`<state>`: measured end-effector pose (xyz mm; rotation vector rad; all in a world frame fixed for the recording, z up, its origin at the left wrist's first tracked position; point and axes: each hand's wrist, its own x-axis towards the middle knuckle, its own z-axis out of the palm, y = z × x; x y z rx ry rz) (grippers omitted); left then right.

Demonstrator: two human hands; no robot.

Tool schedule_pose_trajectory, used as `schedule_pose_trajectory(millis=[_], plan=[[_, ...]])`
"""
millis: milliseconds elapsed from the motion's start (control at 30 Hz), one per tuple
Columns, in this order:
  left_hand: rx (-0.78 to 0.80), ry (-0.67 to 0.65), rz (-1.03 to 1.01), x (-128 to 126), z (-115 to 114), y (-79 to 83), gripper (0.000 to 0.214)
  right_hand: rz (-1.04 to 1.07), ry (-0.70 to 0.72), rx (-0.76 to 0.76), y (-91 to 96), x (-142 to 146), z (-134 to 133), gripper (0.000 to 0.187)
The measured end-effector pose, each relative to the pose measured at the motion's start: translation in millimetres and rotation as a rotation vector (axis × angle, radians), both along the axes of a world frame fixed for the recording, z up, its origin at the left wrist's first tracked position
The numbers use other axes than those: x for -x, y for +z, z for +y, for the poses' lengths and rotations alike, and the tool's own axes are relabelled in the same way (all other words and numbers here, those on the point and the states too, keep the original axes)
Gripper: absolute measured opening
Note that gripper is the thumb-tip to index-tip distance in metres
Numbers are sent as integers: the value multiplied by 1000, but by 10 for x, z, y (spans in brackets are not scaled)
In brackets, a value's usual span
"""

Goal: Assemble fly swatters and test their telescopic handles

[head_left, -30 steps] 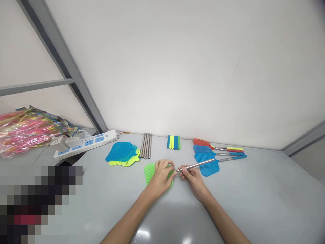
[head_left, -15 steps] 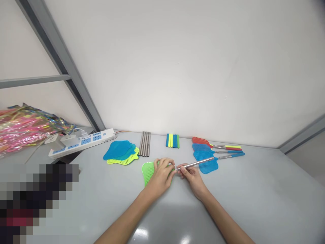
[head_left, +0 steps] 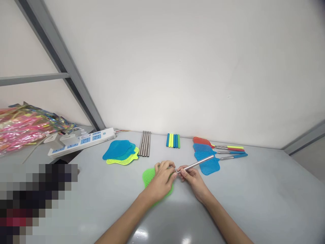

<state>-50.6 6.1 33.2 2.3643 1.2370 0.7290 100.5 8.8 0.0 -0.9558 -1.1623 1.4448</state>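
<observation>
My left hand [head_left: 162, 178] is closed on a green fly swatter head [head_left: 148, 175], a perforated flap partly hidden under the palm and wrist. In my right hand [head_left: 191, 178] is a silver metal rod [head_left: 199, 162], pinched close to its left end and slanting up to the right. That end meets the neck of the green head between my fingertips; whether it sits inside cannot be made out. Beyond my right hand lie blue fly swatters [head_left: 209, 166] with metal shafts and blue grips, beside a red swatter head [head_left: 203, 141].
Loose blue and yellow swatter heads [head_left: 118, 149] are stacked at left, beside several metal rods [head_left: 144, 144]. Coloured grip sleeves [head_left: 173, 140] lie in a row near the wall. A power strip [head_left: 83, 144] and plastic-wrapped goods [head_left: 30, 128] are farther left. A blurred-out person is at lower left.
The green swatter head has tilted, and more of it shows below my left wrist. Both hands have shifted slightly, still joined at the rod's end.
</observation>
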Motion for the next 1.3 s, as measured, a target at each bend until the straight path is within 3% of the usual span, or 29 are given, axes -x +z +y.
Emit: schedule_pose_trajectory(millis=[233, 500, 733, 833, 967, 1067, 1200, 1300], plan=[[-16, 0, 73, -12, -5, 9, 23, 86, 59, 110, 101, -69, 6, 22], [-55, 6, 129, 13, 0, 46, 23, 208, -119, 191, 101, -233, 91, 25], [-95, 36, 102, 28, 18, 47, 26, 230, -183, 196, 52, -221, 105, 27], [-137, 132, 70, 68, 65, 42, 24, 287, -256, 212, 34, -248, 121, 23], [-155, 376, -72, 140, 166, 1, 28, 381, -356, 253, 40, -308, 141, 20], [3, 480, -342, 187, 236, -53, 38, 423, -385, 272, 48, -337, 150, 21], [501, 470, -779, 217, 285, -113, 52, 430, -374, 289, 54, -341, 149, 16], [712, 436, -969, 209, 280, -124, 55, 417, -361, 297, 71, -333, 137, 18]])
